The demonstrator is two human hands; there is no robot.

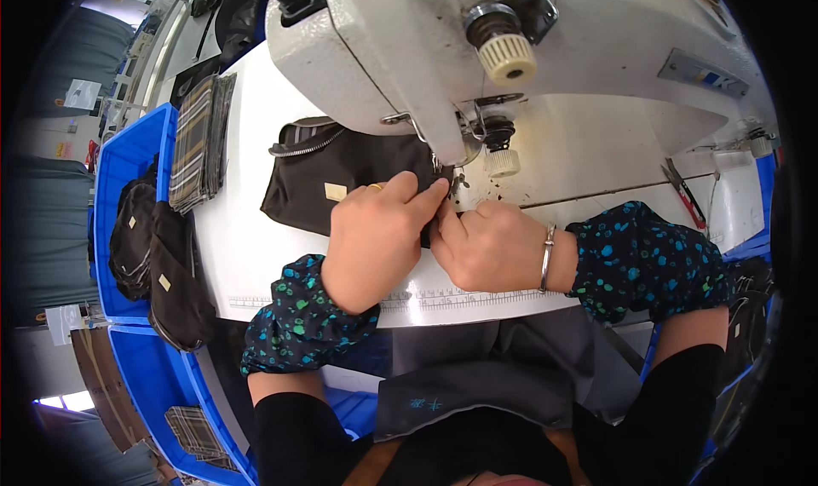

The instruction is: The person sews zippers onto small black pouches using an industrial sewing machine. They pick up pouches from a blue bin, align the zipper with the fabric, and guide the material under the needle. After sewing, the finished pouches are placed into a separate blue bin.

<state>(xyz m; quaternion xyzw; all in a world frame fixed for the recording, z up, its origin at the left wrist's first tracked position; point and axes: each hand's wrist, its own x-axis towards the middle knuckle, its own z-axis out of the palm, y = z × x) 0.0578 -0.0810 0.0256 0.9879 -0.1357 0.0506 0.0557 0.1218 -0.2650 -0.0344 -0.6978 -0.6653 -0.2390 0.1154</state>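
Note:
A dark brown fabric pouch [294,184] with a zipper and a small cream label lies on the white sewing table [251,256]. Its right edge sits by the needle area of a white sewing machine [392,51]. My left hand [375,230] presses on the pouch, its index finger stretched toward the needle area and the other fingers curled. Close beside it, my right hand [486,243] pinches the pouch's right edge, the fingertips of both hands nearly meeting. The part of the edge between the fingers is mostly hidden.
A stack of plaid fabric pieces [200,141] lies at the table's left. Blue bins [136,158] hold more dark pouches [175,277] and plaid cloth [200,435]. Red-handled scissors [684,198] rest at the right. A ruler strip [426,299] runs along the front edge.

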